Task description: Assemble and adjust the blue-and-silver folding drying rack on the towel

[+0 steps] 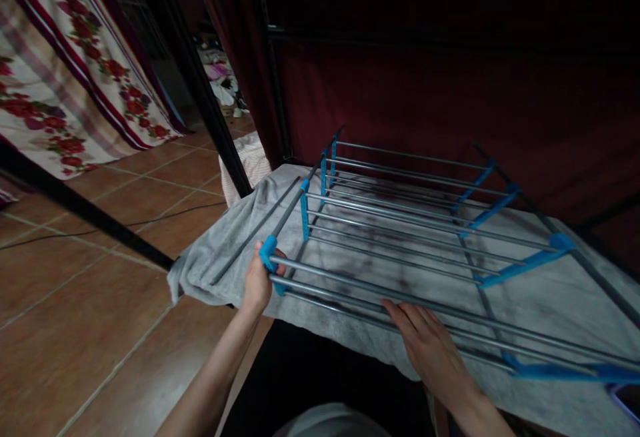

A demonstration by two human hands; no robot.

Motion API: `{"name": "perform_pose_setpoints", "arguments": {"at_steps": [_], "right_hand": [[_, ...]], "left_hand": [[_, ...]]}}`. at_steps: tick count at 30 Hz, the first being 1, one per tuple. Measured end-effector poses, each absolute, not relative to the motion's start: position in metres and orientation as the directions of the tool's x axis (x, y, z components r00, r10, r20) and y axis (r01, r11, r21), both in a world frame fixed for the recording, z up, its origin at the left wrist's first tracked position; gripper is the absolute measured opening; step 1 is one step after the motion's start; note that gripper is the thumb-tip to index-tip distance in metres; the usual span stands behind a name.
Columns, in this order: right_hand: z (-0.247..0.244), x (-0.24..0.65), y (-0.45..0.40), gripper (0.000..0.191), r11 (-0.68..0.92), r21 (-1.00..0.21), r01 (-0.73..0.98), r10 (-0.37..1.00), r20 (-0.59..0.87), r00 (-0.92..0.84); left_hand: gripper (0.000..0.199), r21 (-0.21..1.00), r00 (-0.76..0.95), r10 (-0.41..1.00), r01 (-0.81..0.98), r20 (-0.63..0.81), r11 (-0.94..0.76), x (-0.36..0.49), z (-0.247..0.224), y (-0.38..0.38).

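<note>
A shoe rack [395,205] of grey metal tubes and blue plastic connectors lies across a grey cloth-covered surface. My left hand [259,280] is closed around the blue corner connector [269,253] at its near left end, with part of the fingers hidden behind it. Farther right along the front, my right hand [425,340] has its fingers over the near horizontal tubes, gripping them; the fingertips are partly out of sight. A separate grey tube [256,230] rests on the cloth left of the rack.
Grey cloth [200,270] hangs over the surface's left edge. Black metal posts [200,84] frame the left side, with a dark red curtain [400,97] behind. A dark cable [150,222] crosses the tiled floor [75,310]. A phone-like object [625,400] lies at the right edge.
</note>
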State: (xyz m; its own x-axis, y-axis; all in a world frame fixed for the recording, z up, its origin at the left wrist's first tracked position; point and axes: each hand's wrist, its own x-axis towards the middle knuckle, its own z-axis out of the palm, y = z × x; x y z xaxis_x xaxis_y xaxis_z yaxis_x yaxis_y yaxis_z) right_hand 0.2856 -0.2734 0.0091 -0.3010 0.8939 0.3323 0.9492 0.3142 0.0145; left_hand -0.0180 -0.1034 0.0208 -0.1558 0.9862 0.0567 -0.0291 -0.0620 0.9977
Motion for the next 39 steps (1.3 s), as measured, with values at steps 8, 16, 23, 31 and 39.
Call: {"name": "perform_pose_setpoints", "arguments": {"at_steps": [8, 16, 23, 31, 39], "right_hand": [[0.018, 0.253, -0.255, 0.044, 0.371, 0.014, 0.928, 0.879, 0.317, -0.356], [0.062, 0.181, -0.186, 0.042, 0.474, -0.272, 0.837, 0.872, 0.011, -0.49], [0.072, 0.18, -0.171, 0.034, 0.491, -0.402, 0.773, 0.828, -0.061, -0.557], [0.064, 0.184, -0.17, 0.035, 0.49, -0.407, 0.77, 0.841, -0.011, -0.541], [0.058, 0.197, -0.171, 0.039, 0.531, -0.327, 0.781, 0.836, 0.056, -0.546]], "left_hand": [[0.068, 0.996, -0.297, 0.954, -0.072, 0.027, -0.05, -0.006, 0.024, -0.105], [0.072, 0.997, -0.282, 0.959, -0.051, 0.035, -0.051, -0.005, 0.025, -0.105], [0.074, 0.998, -0.191, 0.981, -0.048, 0.018, -0.027, -0.009, 0.029, -0.105], [0.072, 0.989, -0.165, 0.986, -0.148, -0.017, -0.007, -0.008, 0.019, -0.101], [0.072, 0.982, -0.214, 0.976, -0.171, 0.039, -0.076, -0.01, 0.015, -0.1]]}}
